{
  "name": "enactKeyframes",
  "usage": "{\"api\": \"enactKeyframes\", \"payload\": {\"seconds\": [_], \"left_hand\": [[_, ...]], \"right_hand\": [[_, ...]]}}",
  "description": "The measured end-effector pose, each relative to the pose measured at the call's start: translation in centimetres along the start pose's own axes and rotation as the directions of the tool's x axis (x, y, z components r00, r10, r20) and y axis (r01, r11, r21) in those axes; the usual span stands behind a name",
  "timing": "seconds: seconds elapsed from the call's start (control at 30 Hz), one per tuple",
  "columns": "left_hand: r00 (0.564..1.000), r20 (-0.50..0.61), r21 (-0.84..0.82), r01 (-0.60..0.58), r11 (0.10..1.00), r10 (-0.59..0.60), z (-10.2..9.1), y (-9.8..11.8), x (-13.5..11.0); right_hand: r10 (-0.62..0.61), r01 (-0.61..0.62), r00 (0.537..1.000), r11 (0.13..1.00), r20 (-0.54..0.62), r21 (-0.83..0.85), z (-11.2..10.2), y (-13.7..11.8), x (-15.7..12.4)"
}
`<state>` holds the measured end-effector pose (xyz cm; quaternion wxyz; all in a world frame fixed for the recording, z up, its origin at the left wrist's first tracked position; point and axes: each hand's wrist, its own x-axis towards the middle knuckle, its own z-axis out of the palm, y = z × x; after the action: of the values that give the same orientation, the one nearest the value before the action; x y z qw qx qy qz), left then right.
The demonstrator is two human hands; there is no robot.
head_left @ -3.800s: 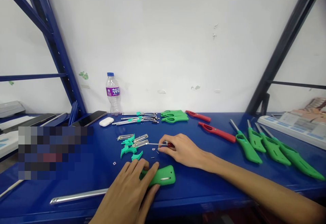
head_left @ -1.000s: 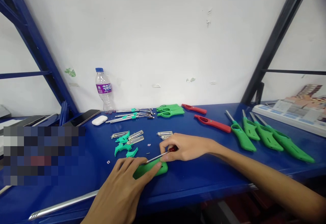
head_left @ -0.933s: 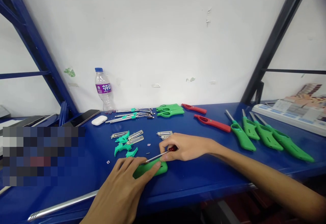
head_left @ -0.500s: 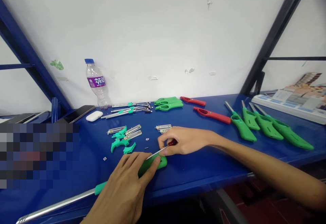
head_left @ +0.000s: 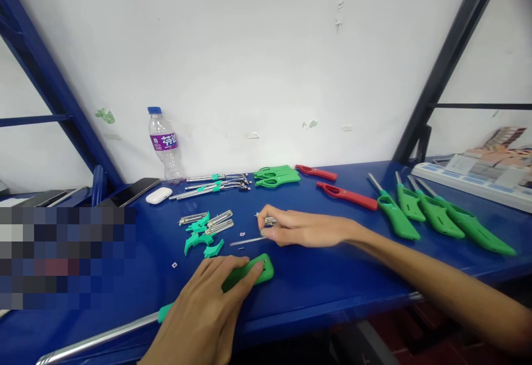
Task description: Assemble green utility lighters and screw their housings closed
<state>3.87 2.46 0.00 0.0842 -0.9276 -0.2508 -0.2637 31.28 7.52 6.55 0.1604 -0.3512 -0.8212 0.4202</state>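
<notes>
My left hand (head_left: 210, 298) is closed around a green utility lighter (head_left: 266, 272), pressing it onto the blue tabletop with the thumb on its near end. The lighter's long metal tube (head_left: 100, 336) sticks out to the lower left from under my wrist. Just beyond the lighter, my right hand (head_left: 286, 229) pinches a screwdriver (head_left: 248, 241). Its thin shaft points left and is slightly blurred, while the handle is hidden in my fingers. Teal plastic triggers (head_left: 198, 240) and clear fuel cartridges with metal parts (head_left: 220, 223) lie beyond my left hand. A tiny metal piece (head_left: 241, 248) rests near the screwdriver.
Metal lighter tubes with wires (head_left: 211, 186), green casings (head_left: 277, 176) and red casings (head_left: 347, 195) lie toward the wall. Several assembled green lighters (head_left: 399, 216) are on the right, beside a white power strip (head_left: 477, 182). At left stand a bottle (head_left: 164, 142) and a white earphone case (head_left: 158, 195).
My right hand has lifted the screwdriver off the lighter and swung its shaft flatter, beyond the lighter. The left hand keeps its grip. The view has tilted slightly.
</notes>
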Motion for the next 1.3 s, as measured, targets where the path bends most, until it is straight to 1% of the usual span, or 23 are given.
{"api": "enactKeyframes", "payload": {"seconds": [0.13,0.27,0.33,0.43,0.5,0.53,0.67,0.8,1.13,1.3], "left_hand": [[1.000,-0.003,0.007,0.008,1.000,-0.008,0.0,-0.2,0.0],[0.999,-0.007,0.001,0.033,0.999,-0.033,-0.1,-0.1,0.0],[0.999,-0.011,-0.008,0.041,0.999,-0.041,-0.1,0.0,-0.1],[0.999,-0.003,0.006,0.043,0.999,-0.043,-0.1,0.1,-0.3],[0.999,0.007,0.021,0.043,0.999,-0.043,0.0,0.1,-0.2],[0.999,0.006,0.024,0.041,0.999,-0.041,0.0,0.1,-0.2],[1.000,-0.004,0.007,0.031,1.000,-0.030,-0.2,0.1,0.2],[0.999,-0.013,0.008,0.030,1.000,-0.030,-0.4,0.1,0.3],[0.999,-0.003,0.017,0.032,0.999,-0.032,-0.4,0.3,0.3],[0.999,0.000,0.012,0.036,0.999,-0.036,-0.4,0.4,0.2]], "right_hand": [[-0.037,0.054,0.992,0.990,-0.124,0.132,-0.2,0.6,0.2],[-0.073,0.128,0.967,0.967,-0.245,0.220,-0.6,0.7,0.7],[-0.091,0.178,0.939,0.954,-0.330,0.243,-0.6,0.7,0.9],[-0.107,0.238,0.879,0.943,-0.465,0.234,-0.3,0.5,0.9],[-0.109,0.257,0.848,0.940,-0.519,0.224,0.0,0.4,0.8],[-0.106,0.260,0.839,0.940,-0.533,0.222,0.2,0.3,0.7],[-0.084,0.246,0.835,0.941,-0.543,0.233,0.6,0.1,0.6],[-0.071,0.238,0.833,0.941,-0.548,0.241,0.6,0.2,0.8],[-0.064,0.209,0.854,0.951,-0.516,0.229,0.7,0.1,0.9],[-0.067,0.219,0.844,0.949,-0.533,0.227,0.7,0.0,0.9]]}}
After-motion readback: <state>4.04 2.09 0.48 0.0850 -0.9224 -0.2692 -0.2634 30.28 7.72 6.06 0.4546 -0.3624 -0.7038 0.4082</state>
